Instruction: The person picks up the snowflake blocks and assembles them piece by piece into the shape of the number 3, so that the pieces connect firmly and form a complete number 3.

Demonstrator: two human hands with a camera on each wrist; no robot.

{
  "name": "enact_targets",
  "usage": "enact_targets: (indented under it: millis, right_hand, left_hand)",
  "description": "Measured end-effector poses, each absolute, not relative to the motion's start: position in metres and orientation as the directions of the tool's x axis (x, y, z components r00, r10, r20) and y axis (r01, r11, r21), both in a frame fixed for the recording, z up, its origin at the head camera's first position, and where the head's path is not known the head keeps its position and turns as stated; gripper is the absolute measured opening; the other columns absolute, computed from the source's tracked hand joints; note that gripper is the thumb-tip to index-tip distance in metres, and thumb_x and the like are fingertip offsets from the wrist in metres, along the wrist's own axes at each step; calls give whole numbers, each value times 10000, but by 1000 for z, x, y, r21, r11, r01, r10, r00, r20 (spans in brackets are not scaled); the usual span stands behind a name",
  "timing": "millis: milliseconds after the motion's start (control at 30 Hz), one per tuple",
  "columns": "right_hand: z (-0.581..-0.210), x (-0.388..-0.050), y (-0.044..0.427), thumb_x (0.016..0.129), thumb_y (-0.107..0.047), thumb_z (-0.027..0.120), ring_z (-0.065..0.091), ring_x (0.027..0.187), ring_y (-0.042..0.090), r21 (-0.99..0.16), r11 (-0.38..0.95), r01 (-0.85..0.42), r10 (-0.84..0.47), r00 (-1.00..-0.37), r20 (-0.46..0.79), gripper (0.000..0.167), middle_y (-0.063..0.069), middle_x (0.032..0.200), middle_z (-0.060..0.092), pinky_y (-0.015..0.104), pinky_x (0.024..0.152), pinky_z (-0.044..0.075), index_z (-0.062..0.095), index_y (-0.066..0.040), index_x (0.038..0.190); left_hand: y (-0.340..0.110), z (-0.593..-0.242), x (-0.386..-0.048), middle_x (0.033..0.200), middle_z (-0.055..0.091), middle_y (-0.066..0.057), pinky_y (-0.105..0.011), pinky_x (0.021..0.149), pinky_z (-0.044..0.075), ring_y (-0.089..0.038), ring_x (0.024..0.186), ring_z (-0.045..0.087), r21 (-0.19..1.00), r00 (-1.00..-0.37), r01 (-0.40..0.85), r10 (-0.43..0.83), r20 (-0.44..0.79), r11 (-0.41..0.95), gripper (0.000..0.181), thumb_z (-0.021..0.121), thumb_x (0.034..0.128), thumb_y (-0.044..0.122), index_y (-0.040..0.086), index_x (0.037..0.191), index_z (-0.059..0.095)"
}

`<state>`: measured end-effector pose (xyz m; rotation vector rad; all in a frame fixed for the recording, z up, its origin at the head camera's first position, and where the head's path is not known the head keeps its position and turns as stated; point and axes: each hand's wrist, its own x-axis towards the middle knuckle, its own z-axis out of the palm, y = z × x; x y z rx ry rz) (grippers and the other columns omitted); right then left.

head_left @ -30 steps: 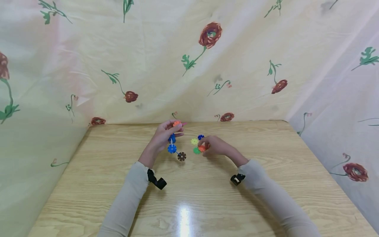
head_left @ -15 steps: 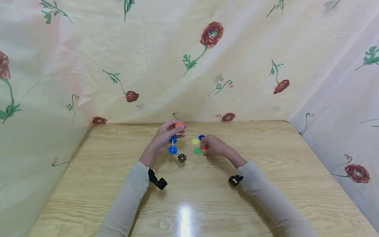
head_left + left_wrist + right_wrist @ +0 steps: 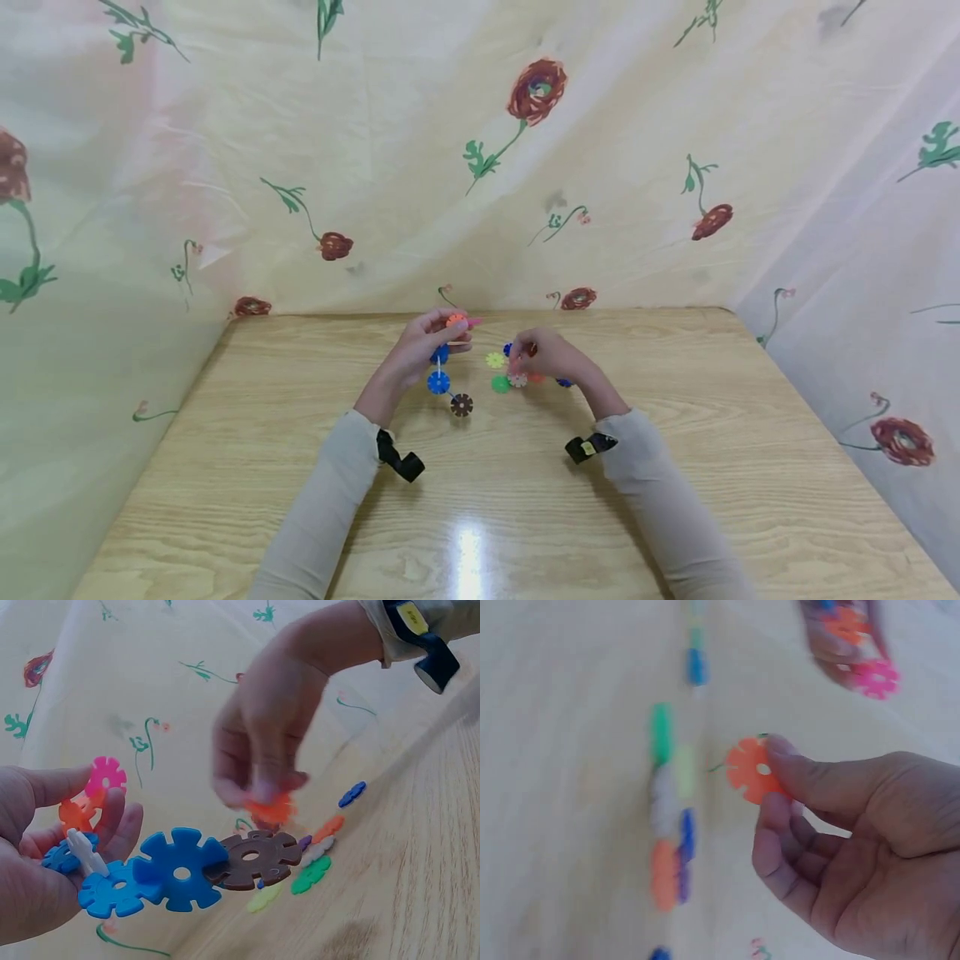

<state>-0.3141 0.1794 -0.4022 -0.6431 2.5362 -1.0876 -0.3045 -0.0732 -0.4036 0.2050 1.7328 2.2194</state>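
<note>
The disc chain [image 3: 161, 862] hangs from the left hand [image 3: 414, 343], whose thumb and fingers grasp it around an orange disc [image 3: 77, 814]. A pink disc [image 3: 107, 774] sits right by that hand's fingertips, and a white disc [image 3: 88, 853] is in front of its palm, beside a blue disc [image 3: 67, 856]. From there the chain runs out from the palm, toward the person in the head view, through a second blue disc [image 3: 105, 898] and a third blue disc [image 3: 187, 896] to a brown disc [image 3: 277, 851] at the end farthest from the grip.

The right hand [image 3: 555, 354] grasps a loose orange disc [image 3: 744, 769] between thumb and fingers, its notched edge pointing out from the fingertips. Below this hand, on the wooden table [image 3: 525, 517], separate discs lie close together. In the head view, a yellow disc [image 3: 495, 360] and a green disc [image 3: 500, 384] are to the left of its fingers, a grey disc [image 3: 517, 381] is just below its fingertips, and a dark blue disc [image 3: 564, 382] shows beside its wrist. Beyond both hands hangs a flowered cloth [image 3: 405, 167].
</note>
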Motion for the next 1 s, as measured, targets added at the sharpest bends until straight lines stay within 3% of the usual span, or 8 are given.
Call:
enact_targets:
  millis: [200,367,467,600,767,1000]
  right_hand:
    - [-390,-312,168,1017,-144,637,631,744,304,-886,419,-200,-354,-934,43,165,192,914,630,334,615,555,591,8,1059]
    - [-398,-314,162,1012,-115,641,681,711,262,-940,271,-206,-272,-953,130,160,53,842,668,361,617,602,583,22,1071]
    - [-403,-314,158,1000,-83,651,713,717,269,-955,227,-189,-268,-955,126,141,-22,796,690,369,673,631,591,34,1050]
    - [-408,-314,153,996,-81,656,721,690,168,-967,212,-140,-278,-957,78,148,-48,772,711,311,697,633,584,36,1053]
    - [-409,-311,150,1001,-96,653,698,675,99,-968,229,-104,-276,-960,38,163,-55,777,711,324,707,633,572,26,1073]
    - [-408,-309,151,999,-95,656,691,682,121,-967,235,-96,-293,-956,24,178,-2,798,702,418,749,636,563,36,1077]
  left_hand:
    - [-73,-405,-304,1109,653,-58,-536,1111,472,-197,1022,676,966,-935,-163,345,-85,-202,397,603,1034,117,-72,1371,517]
    - [-73,-414,-306,1185,708,-104,-553,1103,476,-229,1052,671,980,-933,-130,353,-70,-148,387,609,1034,145,-57,1359,551]
    - [-73,-420,-306,1278,677,-184,-526,1086,501,-204,1033,671,988,-937,-109,344,-66,-108,397,609,1035,154,-55,1369,554]
    - [-74,-425,-306,1334,617,-263,-500,1073,518,-135,977,666,992,-945,-107,317,-79,-72,378,620,1031,169,-18,1357,579]
    - [-75,-429,-306,1311,643,-223,-523,1084,503,-114,974,660,993,-949,-109,303,-88,-52,408,628,1028,181,-23,1376,563]
    - [-75,-429,-307,1103,673,-14,-556,1094,482,-110,975,660,989,-951,-142,283,-124,-43,388,645,1014,144,5,1371,590]
